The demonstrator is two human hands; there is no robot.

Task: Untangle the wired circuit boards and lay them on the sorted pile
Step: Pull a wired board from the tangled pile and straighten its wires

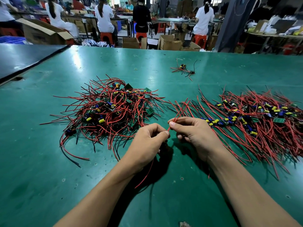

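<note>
Head-worn camera looks forward and down, close over left hand (148, 142), right hand (196, 134) and table (41, 169)

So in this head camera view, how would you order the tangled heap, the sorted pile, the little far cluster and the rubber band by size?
1. tangled heap and sorted pile: they look about alike, and the pile runs off the right edge, so unranked.
2. far cluster, though distance shrinks it.
3. rubber band, also far away.

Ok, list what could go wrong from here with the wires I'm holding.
1. The red wires pinched by the left hand and right hand fan out towards the sorted pile; they could hook its loose ends and drag it out of line.
2. Their board is hidden under the hands, so a hard pull might strain its joints.
</note>
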